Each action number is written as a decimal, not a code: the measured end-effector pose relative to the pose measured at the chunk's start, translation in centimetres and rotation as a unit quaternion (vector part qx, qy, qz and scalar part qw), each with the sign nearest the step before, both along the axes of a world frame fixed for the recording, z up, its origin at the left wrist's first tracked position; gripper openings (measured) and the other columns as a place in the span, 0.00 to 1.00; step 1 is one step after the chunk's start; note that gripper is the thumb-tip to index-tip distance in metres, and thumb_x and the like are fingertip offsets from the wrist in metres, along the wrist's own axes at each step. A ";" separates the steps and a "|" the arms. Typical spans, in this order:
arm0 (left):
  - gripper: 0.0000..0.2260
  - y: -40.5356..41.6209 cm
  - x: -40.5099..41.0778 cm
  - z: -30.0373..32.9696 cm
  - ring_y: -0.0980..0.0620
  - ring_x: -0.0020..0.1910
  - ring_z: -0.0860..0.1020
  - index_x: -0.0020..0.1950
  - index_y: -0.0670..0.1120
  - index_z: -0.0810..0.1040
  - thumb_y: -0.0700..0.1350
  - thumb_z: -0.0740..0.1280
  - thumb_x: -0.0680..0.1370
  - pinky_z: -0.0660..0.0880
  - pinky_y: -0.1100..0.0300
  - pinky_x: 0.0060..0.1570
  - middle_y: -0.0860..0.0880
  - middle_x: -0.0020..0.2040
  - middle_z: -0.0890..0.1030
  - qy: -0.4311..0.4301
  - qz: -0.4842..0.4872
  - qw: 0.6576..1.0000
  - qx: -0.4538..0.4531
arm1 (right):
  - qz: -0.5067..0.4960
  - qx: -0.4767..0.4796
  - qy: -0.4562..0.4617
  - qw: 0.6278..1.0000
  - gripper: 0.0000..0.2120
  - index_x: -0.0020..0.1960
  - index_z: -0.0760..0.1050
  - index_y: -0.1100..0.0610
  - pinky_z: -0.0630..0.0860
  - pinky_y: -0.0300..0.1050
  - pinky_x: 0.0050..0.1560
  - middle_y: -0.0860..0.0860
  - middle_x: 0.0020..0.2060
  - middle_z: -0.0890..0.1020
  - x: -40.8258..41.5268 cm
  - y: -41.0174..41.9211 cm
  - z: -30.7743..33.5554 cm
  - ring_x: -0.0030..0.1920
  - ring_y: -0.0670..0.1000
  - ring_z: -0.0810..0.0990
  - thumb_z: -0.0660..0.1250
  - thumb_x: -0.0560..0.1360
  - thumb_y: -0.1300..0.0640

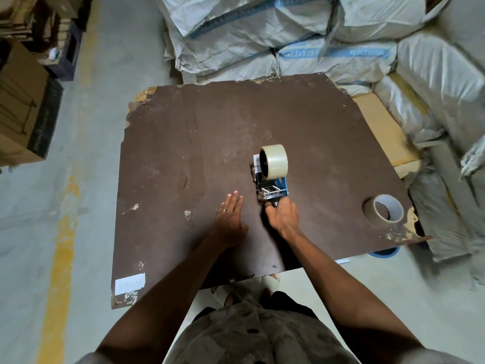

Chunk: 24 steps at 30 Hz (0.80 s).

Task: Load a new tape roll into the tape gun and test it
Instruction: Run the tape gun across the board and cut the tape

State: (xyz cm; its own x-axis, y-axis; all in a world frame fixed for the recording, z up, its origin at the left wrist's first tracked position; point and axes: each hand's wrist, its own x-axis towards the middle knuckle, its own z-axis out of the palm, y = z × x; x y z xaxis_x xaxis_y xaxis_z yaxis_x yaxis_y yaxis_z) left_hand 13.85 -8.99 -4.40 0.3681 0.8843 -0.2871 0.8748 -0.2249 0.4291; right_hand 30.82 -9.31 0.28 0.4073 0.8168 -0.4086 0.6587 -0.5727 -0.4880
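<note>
A blue and metal tape gun [273, 189] lies on the brown board [183, 153], near its middle. A full roll of clear tape [274, 161] sits on the gun's hub at the far end. My right hand [283, 215] is closed around the gun's handle at the near end. My left hand [229, 218] lies flat on the board just left of the gun, fingers stretched out and together, holding nothing. A ring shows on one finger. A second, nearly used-up tape roll [383, 210] lies flat near the board's right edge.
White woven sacks [288, 35] are stacked behind and to the right of the board. Cardboard boxes [23, 101] stand at the left on the concrete floor, which has a yellow line [61, 245]. A white label [130, 284] sticks to the board's near left corner.
</note>
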 end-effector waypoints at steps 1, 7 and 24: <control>0.42 0.1 0.0 0.0 0.41 0.81 0.50 0.81 0.41 0.55 0.51 0.59 0.67 0.50 0.48 0.77 0.41 0.82 0.50 0.005 -0.003 1.000 0.000 | -0.002 0.001 0.002 1.000 0.20 0.57 0.76 0.67 0.76 0.57 0.54 0.69 0.57 0.82 0.0 0.0 0.0 0.59 0.70 0.79 0.67 0.78 0.50; 0.43 0.2 -0.1 0.2 0.43 0.81 0.48 0.81 0.43 0.53 0.53 0.58 0.67 0.50 0.48 0.77 0.43 0.82 0.48 0.012 -0.009 1.000 -0.007 | -0.013 0.005 0.011 1.000 0.19 0.57 0.76 0.67 0.76 0.56 0.54 0.69 0.56 0.82 0.0 -0.2 0.1 0.58 0.70 0.79 0.67 0.78 0.51; 0.41 -0.3 0.2 -0.8 0.36 0.79 0.56 0.78 0.38 0.62 0.48 0.63 0.65 0.58 0.40 0.75 0.37 0.79 0.58 -0.028 0.006 0.999 0.023 | -0.025 -0.009 0.020 0.999 0.19 0.52 0.78 0.65 0.78 0.55 0.49 0.66 0.51 0.84 0.5 -3.6 -0.7 0.51 0.68 0.82 0.68 0.75 0.48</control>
